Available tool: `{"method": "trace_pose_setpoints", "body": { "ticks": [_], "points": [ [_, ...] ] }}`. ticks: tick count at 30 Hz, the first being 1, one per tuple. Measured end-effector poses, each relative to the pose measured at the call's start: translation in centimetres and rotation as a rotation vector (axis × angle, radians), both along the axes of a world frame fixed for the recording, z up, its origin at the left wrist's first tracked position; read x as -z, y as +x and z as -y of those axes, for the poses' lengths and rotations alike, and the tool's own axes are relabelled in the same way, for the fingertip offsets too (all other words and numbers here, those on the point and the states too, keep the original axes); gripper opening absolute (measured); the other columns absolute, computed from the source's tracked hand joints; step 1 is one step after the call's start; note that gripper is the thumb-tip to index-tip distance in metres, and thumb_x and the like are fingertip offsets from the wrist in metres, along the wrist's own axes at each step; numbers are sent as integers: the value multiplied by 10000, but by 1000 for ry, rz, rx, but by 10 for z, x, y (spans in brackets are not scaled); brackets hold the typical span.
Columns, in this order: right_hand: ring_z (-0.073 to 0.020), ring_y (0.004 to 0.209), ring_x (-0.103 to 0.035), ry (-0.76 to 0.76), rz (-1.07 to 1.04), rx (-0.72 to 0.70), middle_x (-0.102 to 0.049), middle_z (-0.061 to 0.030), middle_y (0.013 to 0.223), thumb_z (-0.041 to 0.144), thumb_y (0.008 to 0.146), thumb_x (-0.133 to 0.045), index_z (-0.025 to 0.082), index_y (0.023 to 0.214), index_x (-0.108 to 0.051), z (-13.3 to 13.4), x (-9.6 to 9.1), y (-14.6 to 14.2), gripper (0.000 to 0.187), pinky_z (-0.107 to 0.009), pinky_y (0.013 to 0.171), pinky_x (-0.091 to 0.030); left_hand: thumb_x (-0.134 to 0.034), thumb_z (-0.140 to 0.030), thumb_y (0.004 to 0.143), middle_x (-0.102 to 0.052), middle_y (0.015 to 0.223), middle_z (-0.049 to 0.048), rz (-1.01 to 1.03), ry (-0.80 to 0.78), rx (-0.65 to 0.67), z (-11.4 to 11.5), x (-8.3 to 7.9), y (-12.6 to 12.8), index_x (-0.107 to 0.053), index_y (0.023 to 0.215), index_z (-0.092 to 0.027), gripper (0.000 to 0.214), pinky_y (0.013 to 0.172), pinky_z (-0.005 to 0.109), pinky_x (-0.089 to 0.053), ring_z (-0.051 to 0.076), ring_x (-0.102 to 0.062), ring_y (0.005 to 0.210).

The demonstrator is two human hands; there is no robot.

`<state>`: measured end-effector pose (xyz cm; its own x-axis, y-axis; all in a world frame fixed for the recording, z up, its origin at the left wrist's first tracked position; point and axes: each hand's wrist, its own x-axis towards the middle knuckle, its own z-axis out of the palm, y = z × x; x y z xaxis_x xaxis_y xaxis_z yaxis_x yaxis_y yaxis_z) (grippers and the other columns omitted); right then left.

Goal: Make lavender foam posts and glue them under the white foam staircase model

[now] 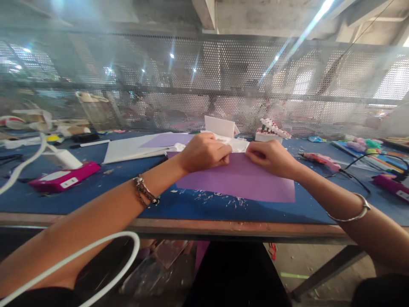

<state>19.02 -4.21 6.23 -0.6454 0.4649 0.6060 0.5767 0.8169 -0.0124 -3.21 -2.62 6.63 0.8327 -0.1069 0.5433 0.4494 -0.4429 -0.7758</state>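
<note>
Head cam's got the left hand (206, 152) and right hand (271, 157) at the far edge of a purple sheet (236, 181) on the blue worktop (128, 200), fingers curled, but honestly can't tell if either grip's pinching it.

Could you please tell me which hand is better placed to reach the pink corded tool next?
Probably the right hand: the pink corded tool lies close to its right, while the left hand is clearly farther away.
</note>
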Motion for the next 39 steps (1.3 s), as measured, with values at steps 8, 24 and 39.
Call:
{"method": "trace_pose_setpoints", "body": {
  "ticks": [8,24,39],
  "points": [
    [-66,501,-337,-52,-7,108,-400,44,522,257,827,-426,183,607,-450,-5,-5,30,233,-222,527,-278,-388,-229,816,-601,542,-13,15,-324,-335,-10,4,-63,-587,631,-217,272,622,266,-380,103,-442,494],
    [-105,509,-398,-88,-204,365,-403,45,522,262,831,-399,187,813,-502,-35,-6,62,129,-243,518,-310,-412,-454,816,-606,762,-24,505,-590,-510,-1,4,-95,-486,1095,-219,373,609,243,-378,107,-523,653],
    [-164,757,-591,-431,-677,-100,-593,-105,956,328,932,-200,170,1250,-289,-14,-46,5,366,-280,570,-454,-326,-217,873,-617,1077,84,469,-719,-131,26,-6,26,-466,1220,-181,376,748,319,-470,211,-588,943]
  ]
}}
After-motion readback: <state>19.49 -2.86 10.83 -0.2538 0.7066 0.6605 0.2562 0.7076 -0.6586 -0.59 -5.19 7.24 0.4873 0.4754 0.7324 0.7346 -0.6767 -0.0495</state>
